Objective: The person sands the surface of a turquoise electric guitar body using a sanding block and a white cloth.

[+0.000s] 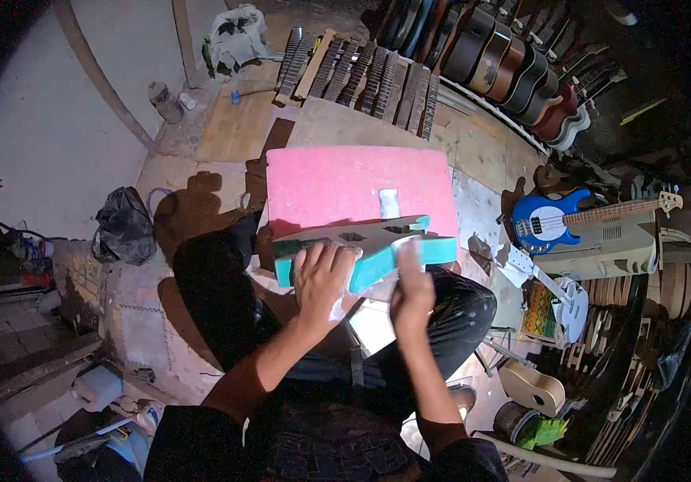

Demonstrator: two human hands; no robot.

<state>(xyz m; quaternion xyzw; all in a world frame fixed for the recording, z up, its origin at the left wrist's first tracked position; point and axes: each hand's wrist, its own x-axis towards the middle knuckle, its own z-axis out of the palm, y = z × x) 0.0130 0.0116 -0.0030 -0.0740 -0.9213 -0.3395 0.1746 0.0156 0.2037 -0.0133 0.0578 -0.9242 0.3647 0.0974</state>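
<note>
An angular guitar body (381,261) with turquoise sides and a greyish top with dark cavities is tilted on the lower part of a pink pad (329,181). My left hand (320,285) is closed over its near left edge, with something pale by the thumb. My right hand (413,289) is smeared by motion at the body’s right side; something pale shows at its fingertips, too blurred to name. A small white piece (389,201) lies on the pad behind the body. My dark-trousered legs are folded either side.
Rows of guitar necks (337,68) and several hanging guitars (490,64) are at the back. At right are a blue bass (542,221), a white guitar (572,313) and a natural-wood guitar (530,386). A black bag (124,225) sits left; tools and containers (100,386) lie lower left.
</note>
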